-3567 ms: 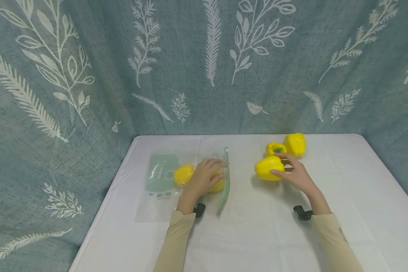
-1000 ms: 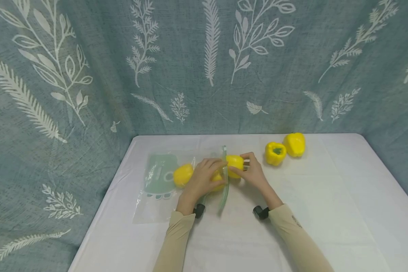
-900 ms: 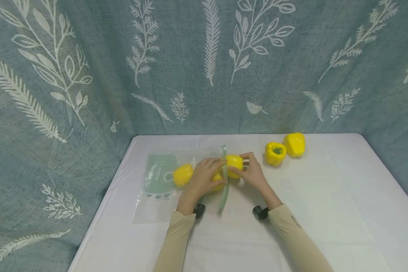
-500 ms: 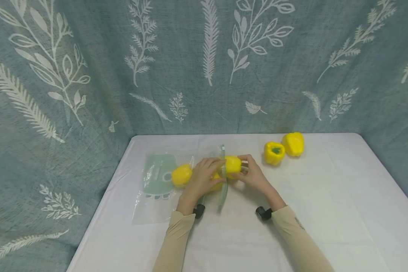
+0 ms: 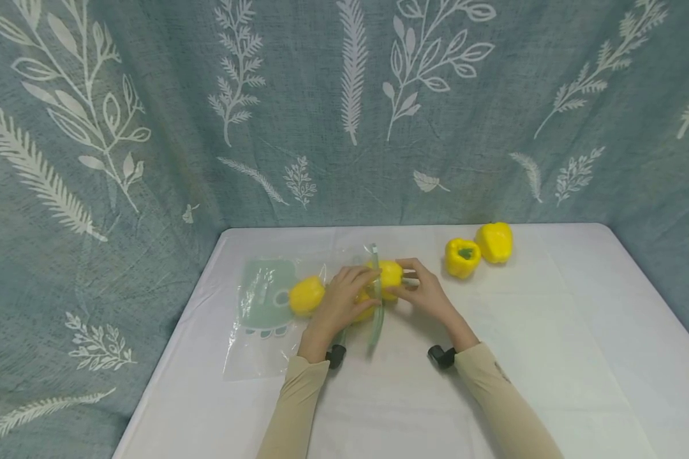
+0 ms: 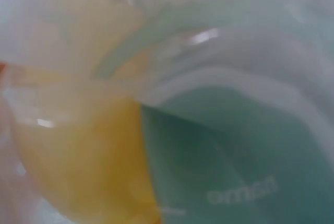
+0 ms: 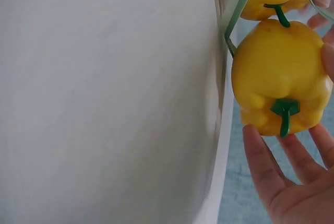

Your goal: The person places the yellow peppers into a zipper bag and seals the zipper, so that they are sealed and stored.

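My left hand (image 5: 340, 299) holds the mouth of a clear zip bag (image 5: 252, 360) open, beside its green zip edge (image 5: 376, 328). A yellow bell pepper (image 5: 306, 296) lies inside the bag, and another bell pepper (image 5: 365, 311) sits partly hidden behind the left hand. With fingertips and thumb, my right hand (image 5: 430, 298) holds a third bell pepper (image 5: 393, 275) by its stem end, its front part inside the bag mouth. In the right wrist view, this pepper's green stem (image 7: 285, 112) faces the right palm. The left wrist view is blurred, showing bag plastic and a yellow pepper (image 6: 78, 166).
Two more yellow bell peppers, one with its stem toward me (image 5: 462, 258) and one behind it (image 5: 495, 243), stand at the table's back right. The white-covered table (image 5: 413, 408) ends against a blue-green leaf-patterned curtain (image 5: 321, 115).
My right hand has carried the pepper left from near the other two to the bag mouth, then slightly farther in. My left hand has stayed at the bag's edge.
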Demonstrator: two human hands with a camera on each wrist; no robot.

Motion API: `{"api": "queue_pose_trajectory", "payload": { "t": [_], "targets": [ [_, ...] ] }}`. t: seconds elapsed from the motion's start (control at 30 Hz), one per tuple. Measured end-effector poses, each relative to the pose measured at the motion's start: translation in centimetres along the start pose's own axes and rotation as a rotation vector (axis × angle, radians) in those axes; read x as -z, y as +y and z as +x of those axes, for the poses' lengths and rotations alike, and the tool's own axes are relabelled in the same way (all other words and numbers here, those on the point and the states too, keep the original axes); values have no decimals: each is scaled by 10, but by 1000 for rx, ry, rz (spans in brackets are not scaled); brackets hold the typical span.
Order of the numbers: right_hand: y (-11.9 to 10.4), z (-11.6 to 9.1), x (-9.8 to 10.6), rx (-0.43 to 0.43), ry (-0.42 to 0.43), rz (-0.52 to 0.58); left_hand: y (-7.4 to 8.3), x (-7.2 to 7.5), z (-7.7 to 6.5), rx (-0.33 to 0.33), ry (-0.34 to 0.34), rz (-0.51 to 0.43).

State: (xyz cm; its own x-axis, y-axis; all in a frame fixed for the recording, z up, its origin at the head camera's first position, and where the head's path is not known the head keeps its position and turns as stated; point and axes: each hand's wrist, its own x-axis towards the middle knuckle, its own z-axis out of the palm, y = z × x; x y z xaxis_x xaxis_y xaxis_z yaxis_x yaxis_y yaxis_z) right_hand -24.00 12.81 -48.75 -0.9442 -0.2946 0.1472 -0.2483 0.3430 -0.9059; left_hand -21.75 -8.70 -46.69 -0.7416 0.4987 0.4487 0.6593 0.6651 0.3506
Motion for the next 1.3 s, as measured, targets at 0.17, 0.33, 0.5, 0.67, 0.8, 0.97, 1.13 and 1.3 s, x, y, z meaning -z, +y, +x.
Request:
{"api": "queue_pose_trajectory", "payload": {
  "t": [0.17, 0.33, 0.5, 0.67, 0.8, 0.97, 1.13, 1.3],
  "targets": [
    [2, 0, 1, 13, -36, 32, -1, 0, 0, -7, -3, -3],
    [-9, -7, 4, 32, -87, 103, -2, 1, -1, -19, 15, -4],
    [-30, -12, 6, 47, -63, 152, -1, 2, -1, -18, 14, 0],
    [-28, -12, 8, 25, -57, 201, -1, 1, -1, -30, 26, -2],
    [-26, -12, 9, 22, -65, 231, -2, 0, 0, -59, 46, 1],
    [-24, -12, 8, 35, -81, 257, -3, 0, 0, -105, 95, 4],
    [-22, -11, 6, 102, -94, 238, -3, 0, 0, -122, 118, 4],
    [-20, -10, 5, 151, -90, 233, -2, 2, 1, -102, 102, 1]
  ]
}}
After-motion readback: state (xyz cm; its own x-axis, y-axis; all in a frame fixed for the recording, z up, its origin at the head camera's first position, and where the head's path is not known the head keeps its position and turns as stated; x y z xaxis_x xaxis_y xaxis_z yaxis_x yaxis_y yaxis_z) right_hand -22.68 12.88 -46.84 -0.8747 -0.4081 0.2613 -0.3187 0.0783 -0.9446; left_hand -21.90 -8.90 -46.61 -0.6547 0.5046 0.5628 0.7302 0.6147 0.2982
